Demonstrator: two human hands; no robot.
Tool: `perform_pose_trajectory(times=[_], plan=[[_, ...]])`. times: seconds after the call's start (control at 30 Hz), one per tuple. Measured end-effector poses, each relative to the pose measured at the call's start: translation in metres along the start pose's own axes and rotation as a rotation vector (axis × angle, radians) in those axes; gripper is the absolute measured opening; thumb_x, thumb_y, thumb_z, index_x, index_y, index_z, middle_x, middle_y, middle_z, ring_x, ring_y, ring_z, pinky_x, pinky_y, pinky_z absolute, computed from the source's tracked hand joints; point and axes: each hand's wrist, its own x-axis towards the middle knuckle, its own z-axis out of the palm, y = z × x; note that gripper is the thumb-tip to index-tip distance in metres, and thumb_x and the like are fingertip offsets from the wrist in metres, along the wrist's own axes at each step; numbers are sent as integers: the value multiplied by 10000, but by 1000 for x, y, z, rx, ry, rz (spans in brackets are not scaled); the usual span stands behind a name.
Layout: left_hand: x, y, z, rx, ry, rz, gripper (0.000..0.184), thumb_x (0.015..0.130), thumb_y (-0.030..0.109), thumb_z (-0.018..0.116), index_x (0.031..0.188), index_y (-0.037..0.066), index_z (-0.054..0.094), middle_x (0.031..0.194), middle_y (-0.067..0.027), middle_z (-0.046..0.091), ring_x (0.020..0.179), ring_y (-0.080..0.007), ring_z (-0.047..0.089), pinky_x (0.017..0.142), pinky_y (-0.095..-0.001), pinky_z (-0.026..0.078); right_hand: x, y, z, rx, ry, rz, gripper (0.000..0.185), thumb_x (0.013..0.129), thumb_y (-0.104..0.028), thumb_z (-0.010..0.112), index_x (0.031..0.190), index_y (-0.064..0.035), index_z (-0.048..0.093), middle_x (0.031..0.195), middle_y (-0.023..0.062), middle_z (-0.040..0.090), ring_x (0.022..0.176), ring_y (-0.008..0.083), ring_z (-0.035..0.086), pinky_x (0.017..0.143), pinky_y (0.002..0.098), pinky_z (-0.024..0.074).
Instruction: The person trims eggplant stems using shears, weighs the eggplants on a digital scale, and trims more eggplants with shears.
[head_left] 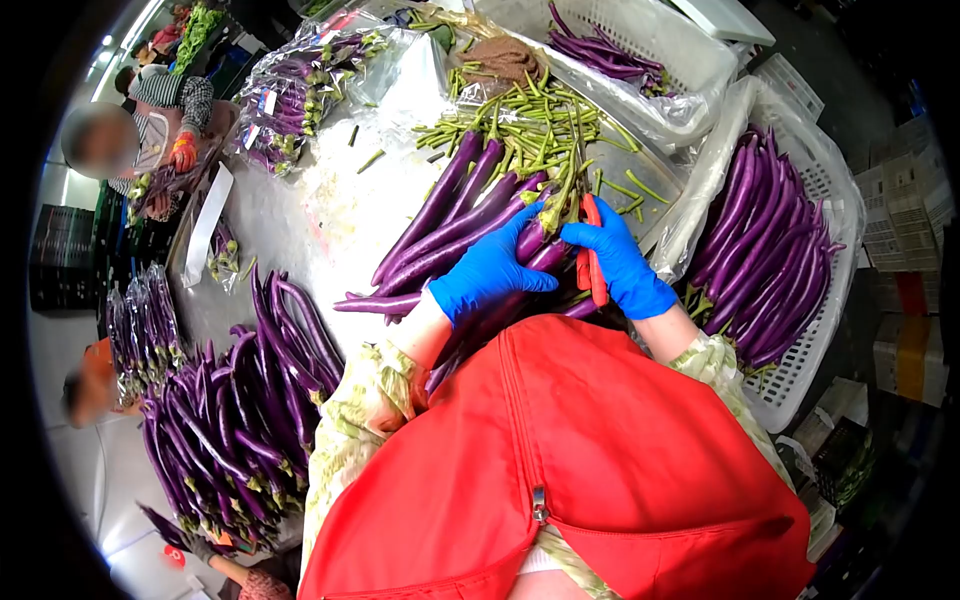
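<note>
Blue gloves cover both of my hands. My left hand (pixel 490 268) is closed around a long purple eggplant (pixel 533 240) near its green stem end. My right hand (pixel 622 258) grips red-handled shears (pixel 590 262), whose blades point up beside the stems and are hard to make out. Several more eggplants (pixel 440 240) lie side by side on the metal table, left of and under my left hand. Just beyond my hands is a heap of cut green stems (pixel 540 125).
On the right stands a white crate (pixel 800 370) of eggplants, with another white crate (pixel 690 60) behind it. A large eggplant pile (pixel 230 420) covers the left. Bagged eggplants (pixel 290 100) lie at the back left. Other people work at the far left, one with an orange glove (pixel 184 152).
</note>
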Motion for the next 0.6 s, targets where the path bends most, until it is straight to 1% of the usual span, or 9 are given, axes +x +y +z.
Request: perform_pose_trajectory(times=[0.1, 0.13, 0.17, 0.23, 0.3, 0.33, 0.37, 0.43, 0.6], plan=[[-5, 0, -7, -49, 21, -87, 875, 623, 163, 820, 1350, 15, 354, 1277, -92, 487, 1160, -164, 439, 1001, -289, 329, -4, -12, -2, -47, -85, 131, 510, 750, -135, 616, 1209, -9, 432, 762, 61, 551, 406, 160, 492, 355, 300, 405], [-9, 2, -15, -76, 35, -112, 840, 625, 145, 814, 1334, 14, 383, 1257, -86, 506, 1140, -158, 456, 992, -289, 341, -10, -21, -2, -24, -155, 86, 521, 760, -136, 614, 1232, -17, 426, 804, 59, 554, 431, 157, 501, 381, 291, 419], [-14, 5, -25, -218, 43, -48, 726, 625, 100, 797, 1266, 11, 466, 1171, -65, 564, 1061, -143, 509, 945, -285, 386, -17, -30, -3, -54, -153, 1, 481, 785, -120, 586, 1232, -29, 434, 894, 56, 563, 590, 135, 564, 459, 263, 445], [-38, 44, -52, -433, 74, -113, 641, 636, 63, 769, 1218, 9, 506, 1101, -58, 595, 1002, -150, 542, 915, -286, 409, -20, -38, -13, -157, -150, -277, 491, 775, -46, 609, 1240, -12, 453, 955, 53, 580, 783, 102, 564, 684, 232, 473], [-51, 36, -70, -405, 156, -169, 545, 634, 49, 758, 1140, 9, 559, 1010, -48, 620, 920, -136, 567, 862, -278, 437, -23, -38, -32, -399, -284, -402, 479, 789, 13, 551, 1254, 14, 437, 1008, 64, 581, 880, 104, 541, 802, 241, 443], [-57, 34, -77, -410, 174, -175, 542, 634, 51, 758, 1137, 8, 560, 1010, -49, 620, 917, -136, 566, 855, -278, 441, -25, -40, -32, -473, -344, -422, 492, 764, -4, 555, 1244, 21, 451, 978, 75, 585, 826, 126, 545, 773, 266, 458], [-61, 33, -80, -416, 187, -184, 539, 634, 53, 759, 1134, 6, 561, 1010, -49, 619, 914, -135, 565, 848, -278, 445, -19, -31, -43, -726, -356, -477, 497, 730, -24, 567, 1219, 9, 486, 931, 89, 592, 789, 134, 552, 736, 273, 462], [-69, 36, -77, -401, 219, -148, 546, 633, 50, 764, 1136, 5, 557, 1010, -49, 618, 918, -136, 563, 848, -277, 445, -20, -26, -46, -797, -386, -375, 508, 705, -55, 595, 1203, -7, 510, 878, 99, 586, 743, 135, 547, 706, 275, 462], [-75, 41, -66, -381, 187, -150, 590, 617, 28, 784, 1155, 14, 543, 1026, -39, 608, 948, -134, 553, 863, -281, 436, -16, -33, -43, -808, -456, -302, 505, 704, -62, 597, 1200, -11, 514, 842, 87, 576, 716, 128, 533, 687, 271, 456]])
